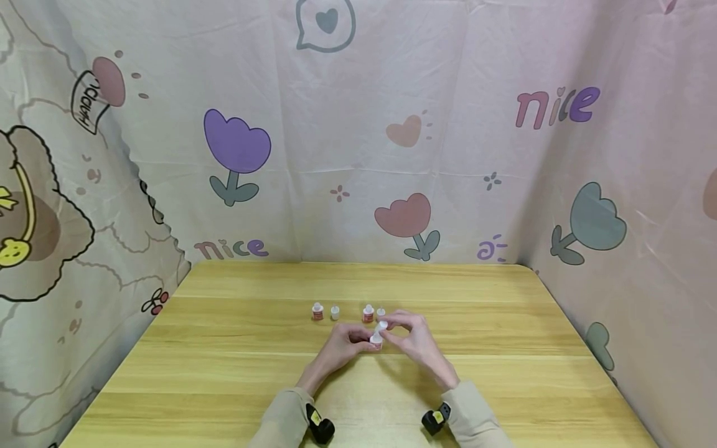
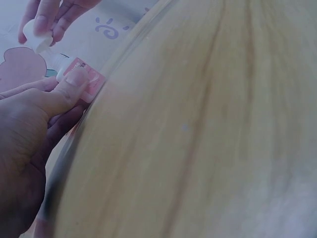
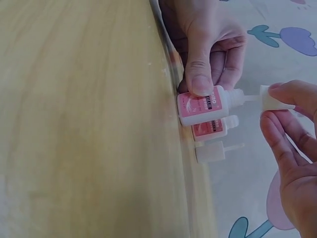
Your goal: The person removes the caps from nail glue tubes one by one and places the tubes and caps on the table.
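Note:
My left hand holds a small white bottle with a pink label between thumb and fingers, low over the table. In the right wrist view its white neck is uncapped. A white brush cap is pinched in my right hand, just above that neck. The cap's thin stem spans the gap between cap and neck; its tip is hidden at the mouth. Right behind the hands stand another pink-labelled bottle and its detached brush cap, stem pointing up.
Farther left on the wooden table stand a third pink-labelled bottle, without its cap, and a white brush cap. A printed curtain hangs behind the table and along both sides.

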`<action>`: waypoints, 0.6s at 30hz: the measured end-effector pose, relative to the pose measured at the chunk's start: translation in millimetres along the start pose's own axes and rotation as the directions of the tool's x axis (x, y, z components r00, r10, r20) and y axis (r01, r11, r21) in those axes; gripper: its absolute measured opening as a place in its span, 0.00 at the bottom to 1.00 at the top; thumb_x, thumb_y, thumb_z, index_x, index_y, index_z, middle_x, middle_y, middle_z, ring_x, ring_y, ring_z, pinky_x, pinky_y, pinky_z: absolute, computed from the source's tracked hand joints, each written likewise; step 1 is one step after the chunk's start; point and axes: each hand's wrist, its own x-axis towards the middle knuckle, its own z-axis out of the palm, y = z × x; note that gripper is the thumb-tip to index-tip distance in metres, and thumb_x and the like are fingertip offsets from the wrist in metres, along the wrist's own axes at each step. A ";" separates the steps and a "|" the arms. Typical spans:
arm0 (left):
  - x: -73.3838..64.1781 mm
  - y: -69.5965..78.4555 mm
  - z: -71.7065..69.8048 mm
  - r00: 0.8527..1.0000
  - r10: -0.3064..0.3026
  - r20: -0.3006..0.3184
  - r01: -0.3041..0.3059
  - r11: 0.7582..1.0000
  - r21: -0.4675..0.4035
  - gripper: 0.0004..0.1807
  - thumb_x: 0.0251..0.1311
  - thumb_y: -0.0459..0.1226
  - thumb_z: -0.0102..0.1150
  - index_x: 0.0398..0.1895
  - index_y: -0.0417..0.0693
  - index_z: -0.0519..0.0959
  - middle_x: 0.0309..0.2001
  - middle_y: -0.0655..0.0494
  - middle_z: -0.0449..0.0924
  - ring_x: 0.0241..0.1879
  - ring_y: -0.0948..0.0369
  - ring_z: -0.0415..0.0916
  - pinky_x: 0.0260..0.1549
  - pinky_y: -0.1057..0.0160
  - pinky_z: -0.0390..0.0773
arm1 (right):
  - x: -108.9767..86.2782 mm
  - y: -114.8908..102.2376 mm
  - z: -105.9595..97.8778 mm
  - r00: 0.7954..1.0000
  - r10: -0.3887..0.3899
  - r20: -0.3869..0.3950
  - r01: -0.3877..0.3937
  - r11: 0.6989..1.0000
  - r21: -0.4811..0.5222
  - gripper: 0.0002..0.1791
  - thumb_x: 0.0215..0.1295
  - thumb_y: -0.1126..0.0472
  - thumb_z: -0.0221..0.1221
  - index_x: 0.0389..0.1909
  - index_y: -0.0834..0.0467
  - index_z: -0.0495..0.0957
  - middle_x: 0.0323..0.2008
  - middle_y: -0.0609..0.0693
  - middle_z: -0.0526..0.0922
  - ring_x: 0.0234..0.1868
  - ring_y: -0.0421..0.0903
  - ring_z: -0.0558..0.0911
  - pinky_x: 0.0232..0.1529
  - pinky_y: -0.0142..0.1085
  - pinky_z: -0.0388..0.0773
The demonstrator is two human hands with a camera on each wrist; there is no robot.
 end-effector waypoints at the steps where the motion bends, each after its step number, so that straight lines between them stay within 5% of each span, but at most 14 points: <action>1: 0.0 0.4 0.0 1.000 -0.001 0.000 0.001 1.000 0.001 0.09 0.55 0.32 0.72 0.40 0.43 0.88 0.37 0.47 0.90 0.38 0.52 0.89 0.40 0.65 0.86 | 0.0 -0.2 -0.1 1.000 0.000 -0.005 0.000 1.000 0.000 0.14 0.54 0.76 0.69 0.43 0.69 0.85 0.37 0.60 0.88 0.35 0.52 0.84 0.51 0.40 0.85; 9: 0.1 2.4 -0.4 1.000 -0.006 -0.001 0.006 1.000 0.009 0.09 0.55 0.33 0.72 0.40 0.43 0.88 0.37 0.47 0.90 0.38 0.56 0.89 0.39 0.67 0.85 | 0.4 -0.7 -1.3 1.000 0.009 -0.019 -0.008 0.999 0.043 0.14 0.53 0.80 0.67 0.43 0.73 0.84 0.36 0.65 0.87 0.35 0.58 0.83 0.51 0.37 0.85; 18: -0.5 2.6 -0.5 1.000 -0.013 0.001 0.013 1.000 0.027 0.10 0.55 0.32 0.72 0.40 0.41 0.87 0.38 0.47 0.90 0.37 0.62 0.88 0.40 0.69 0.85 | -1.0 -0.5 -6.4 1.000 0.011 -0.027 -0.007 0.990 0.144 0.14 0.56 0.74 0.69 0.45 0.70 0.84 0.40 0.63 0.87 0.38 0.37 0.83 0.51 0.28 0.82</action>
